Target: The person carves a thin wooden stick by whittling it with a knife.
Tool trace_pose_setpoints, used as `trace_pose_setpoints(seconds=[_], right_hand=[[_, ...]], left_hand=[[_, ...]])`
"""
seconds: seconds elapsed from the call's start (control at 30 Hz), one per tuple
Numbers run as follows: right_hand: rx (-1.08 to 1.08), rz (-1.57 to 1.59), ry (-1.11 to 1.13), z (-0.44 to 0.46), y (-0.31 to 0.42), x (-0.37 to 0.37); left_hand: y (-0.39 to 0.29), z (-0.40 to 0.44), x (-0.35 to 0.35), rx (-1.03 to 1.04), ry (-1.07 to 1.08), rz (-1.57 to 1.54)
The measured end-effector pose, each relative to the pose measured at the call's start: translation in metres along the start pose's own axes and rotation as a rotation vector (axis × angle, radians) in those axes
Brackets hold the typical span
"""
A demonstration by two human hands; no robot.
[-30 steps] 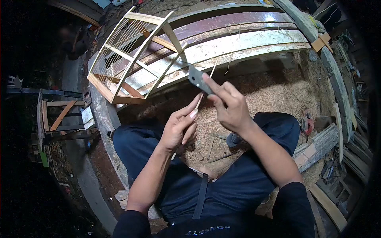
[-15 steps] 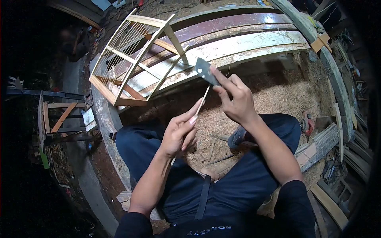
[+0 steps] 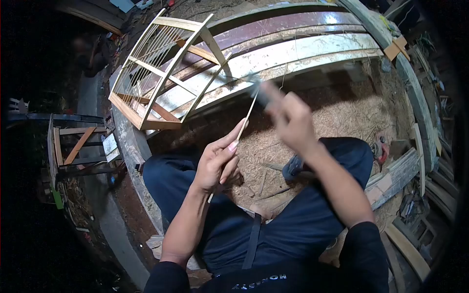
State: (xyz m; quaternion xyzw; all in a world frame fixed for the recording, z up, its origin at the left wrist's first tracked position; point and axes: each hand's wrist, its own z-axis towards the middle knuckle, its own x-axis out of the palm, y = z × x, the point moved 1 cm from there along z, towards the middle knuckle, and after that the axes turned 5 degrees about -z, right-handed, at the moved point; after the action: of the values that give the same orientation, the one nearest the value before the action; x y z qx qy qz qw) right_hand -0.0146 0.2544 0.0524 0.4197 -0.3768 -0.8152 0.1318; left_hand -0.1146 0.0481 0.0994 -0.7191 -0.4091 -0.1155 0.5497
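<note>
Pinched between thumb and fingers of my left hand is a thin wooden stick, slanting up and away, its lower end showing below my wrist. My right hand grips a flat metal blade, blurred by motion, at the stick's upper end. Whether the blade touches the stick cannot be made out. Beyond my left hand stands a curved wooden frame with thin parallel rods, resting on the long bench.
Wood shavings cover the ground around my feet. A red-handled tool lies right of my knee, beside a timber beam. Another wooden frame stands at the left. Wood strips lie at lower right.
My right hand and the blade have shifted slightly and are now smeared by motion. My left hand has moved slightly left, still holding the stick.
</note>
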Motion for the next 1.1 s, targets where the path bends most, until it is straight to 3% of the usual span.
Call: trace_pose_setpoints(seconds=[0.03, 0.17, 0.23, 0.37, 0.93, 1.1], right_hand=[[0.102, 0.013, -0.094, 0.008, -0.021, -0.003], [0.674, 0.843, 0.0, 0.014, -0.05, -0.027], [0.528, 1.16, -0.026, 0.012, -0.015, -0.031], [0.549, 0.946, 0.038, 0.012, -0.004, -0.043], [0.544, 0.953, -0.012, 0.009, -0.013, -0.046], [0.528, 0.84, 0.022, 0.009, -0.012, -0.044]], left_hand=[[0.0, 0.0, 0.001, -0.002, 0.026, 0.023], [0.006, 0.006, 0.002, -0.046, 0.108, -0.002], [0.006, 0.008, 0.004, -0.06, 0.116, -0.004], [0.009, 0.013, 0.002, -0.069, 0.17, 0.026], [0.011, 0.019, 0.005, -0.101, 0.155, 0.125], [0.013, 0.019, 0.008, -0.109, 0.093, 0.308]])
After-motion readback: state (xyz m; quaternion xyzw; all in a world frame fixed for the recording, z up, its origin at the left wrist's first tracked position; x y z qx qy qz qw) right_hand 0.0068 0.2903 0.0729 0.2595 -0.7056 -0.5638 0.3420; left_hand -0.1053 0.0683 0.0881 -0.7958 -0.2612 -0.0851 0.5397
